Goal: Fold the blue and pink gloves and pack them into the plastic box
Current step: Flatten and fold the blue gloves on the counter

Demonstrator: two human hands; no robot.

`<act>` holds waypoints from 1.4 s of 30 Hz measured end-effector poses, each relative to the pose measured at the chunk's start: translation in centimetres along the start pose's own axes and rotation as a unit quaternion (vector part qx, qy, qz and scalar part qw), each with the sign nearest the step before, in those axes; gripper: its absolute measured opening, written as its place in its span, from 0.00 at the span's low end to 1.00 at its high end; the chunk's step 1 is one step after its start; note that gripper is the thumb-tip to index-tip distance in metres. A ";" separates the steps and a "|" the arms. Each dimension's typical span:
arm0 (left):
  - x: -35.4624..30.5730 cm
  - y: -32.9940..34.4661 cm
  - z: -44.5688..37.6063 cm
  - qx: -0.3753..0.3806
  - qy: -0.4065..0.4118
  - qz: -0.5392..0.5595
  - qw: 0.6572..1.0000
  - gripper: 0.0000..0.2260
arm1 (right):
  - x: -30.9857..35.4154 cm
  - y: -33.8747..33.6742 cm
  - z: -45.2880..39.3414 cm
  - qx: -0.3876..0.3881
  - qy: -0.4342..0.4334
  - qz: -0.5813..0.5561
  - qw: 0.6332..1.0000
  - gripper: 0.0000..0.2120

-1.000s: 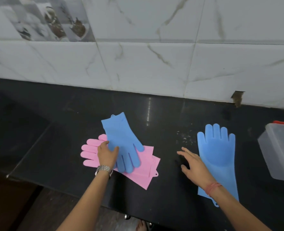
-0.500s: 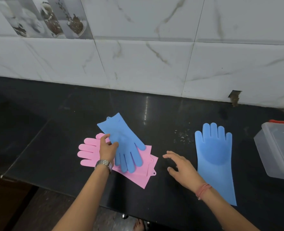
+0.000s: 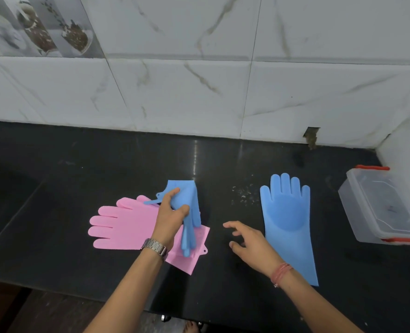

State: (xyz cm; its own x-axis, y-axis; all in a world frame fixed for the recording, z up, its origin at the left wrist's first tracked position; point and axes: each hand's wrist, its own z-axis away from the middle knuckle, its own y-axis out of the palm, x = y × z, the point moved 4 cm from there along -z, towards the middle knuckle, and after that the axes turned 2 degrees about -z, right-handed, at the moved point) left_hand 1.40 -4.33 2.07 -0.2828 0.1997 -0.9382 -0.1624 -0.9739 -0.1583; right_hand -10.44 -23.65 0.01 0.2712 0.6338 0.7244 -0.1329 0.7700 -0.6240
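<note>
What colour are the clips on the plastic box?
The clips on the plastic box are red-orange, seen in the head view.

The left hand (image 3: pixel 172 213) was closed in a pinch, thumb against fingers, raised above the worktop, its wrist bearing a metal watch. The right hand (image 3: pixel 252 243) hovered open, palm down, fingers loosely spread and curled, red thread at the wrist.

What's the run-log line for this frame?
step: pick up blue glove | left hand: gripping lifted blue glove over pink gloves | right hand: open, empty | flat blue glove: unfolded | box: closed
</note>
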 end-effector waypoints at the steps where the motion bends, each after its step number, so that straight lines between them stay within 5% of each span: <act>1: -0.4 0.6 0.4 0.020 0.009 -0.026 0.999 0.21 | -0.1 -0.2 0.1 -0.005 0.002 -0.002 1.000 0.21; 9: -3.2 6.0 4.7 0.196 0.199 -0.286 0.917 0.19 | 1.1 -3.7 1.9 -0.091 -0.091 0.020 0.991 0.32; 14: -4.1 8.8 7.7 0.332 0.337 -0.506 0.721 0.15 | 2.4 -5.4 3.1 0.036 -0.221 0.170 0.960 0.41; 18: -5.2 10.0 9.5 0.395 0.402 -0.548 0.618 0.12 | 2.0 -5.9 3.8 0.100 -0.202 0.133 0.965 0.43; 24: -6.9 11.0 10.7 0.382 0.465 -0.559 0.571 0.05 | 1.7 -5.9 4.5 0.085 -0.112 0.053 0.989 0.42; 28: -7.5 11.4 11.3 0.319 0.549 -0.550 0.543 0.11 | 1.2 -5.7 4.5 0.037 -0.057 0.086 0.994 0.20; 31: -7.6 11.6 11.2 0.270 0.565 -0.513 0.587 0.16 | 0.5 -6.3 4.5 0.000 -0.013 0.043 0.999 0.04; 35: -7.7 11.6 10.3 0.174 0.540 -0.470 0.676 0.18 | -0.4 -7.2 4.6 -0.017 0.050 -0.039 0.998 0.04; 39: -5.7 11.1 8.8 0.126 0.422 -0.394 0.807 0.18 | -2.2 -8.2 5.1 -0.049 0.135 -0.214 0.966 0.08; 42: -3.0 10.8 8.2 0.121 0.266 -0.273 0.917 0.19 | -3.3 -8.5 5.7 -0.081 0.165 -0.372 0.910 0.08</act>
State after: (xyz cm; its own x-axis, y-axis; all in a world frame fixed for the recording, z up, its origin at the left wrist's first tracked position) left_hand -7.20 -14.57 5.72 0.3930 0.5069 -0.7672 -0.3659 -0.6792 -0.6362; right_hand -15.60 -31.89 4.57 0.5044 -0.1366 0.8526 0.3395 0.9393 -0.0503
